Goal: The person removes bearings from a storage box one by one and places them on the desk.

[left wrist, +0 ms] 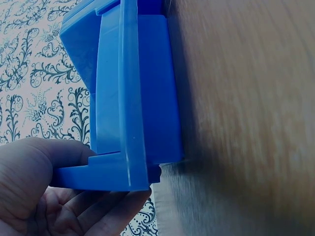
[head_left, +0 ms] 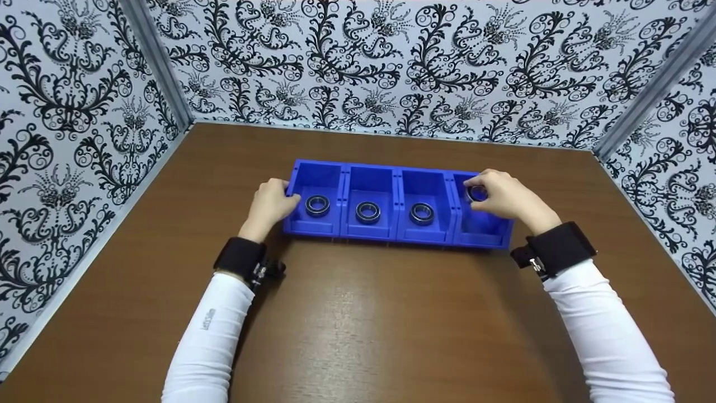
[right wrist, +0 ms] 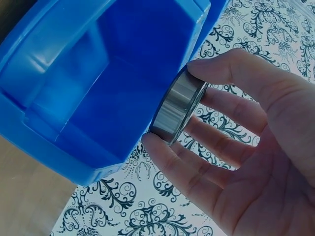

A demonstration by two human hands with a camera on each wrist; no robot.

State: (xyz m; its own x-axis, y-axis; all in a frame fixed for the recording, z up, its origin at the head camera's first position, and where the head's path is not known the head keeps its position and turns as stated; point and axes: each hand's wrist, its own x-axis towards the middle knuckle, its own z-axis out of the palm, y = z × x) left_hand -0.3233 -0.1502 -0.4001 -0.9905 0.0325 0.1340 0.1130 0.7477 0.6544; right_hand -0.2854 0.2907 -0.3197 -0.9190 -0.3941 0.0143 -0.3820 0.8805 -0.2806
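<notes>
A blue bin [head_left: 366, 235] with several compartments in a row lies on the brown table. The left hand [head_left: 271, 201] grips its left end wall, thumb on the inner side and fingers outside, as the left wrist view shows. Over the rightmost compartment, the right hand [head_left: 503, 193] pinches a metal ball bearing [right wrist: 178, 105] between thumb and fingertip. Three more bearings lie flat in the other compartments: a left bearing [head_left: 317, 206], a middle bearing [head_left: 368, 212] and a right bearing [head_left: 422, 214].
The wooden table [head_left: 335, 313] runs back to a wall [head_left: 363, 67] with black scroll patterns on white. Patterned panels also stand at both sides, with grey metal posts [head_left: 159, 61] at the corners. Each wrist wears a black strap [head_left: 561, 249].
</notes>
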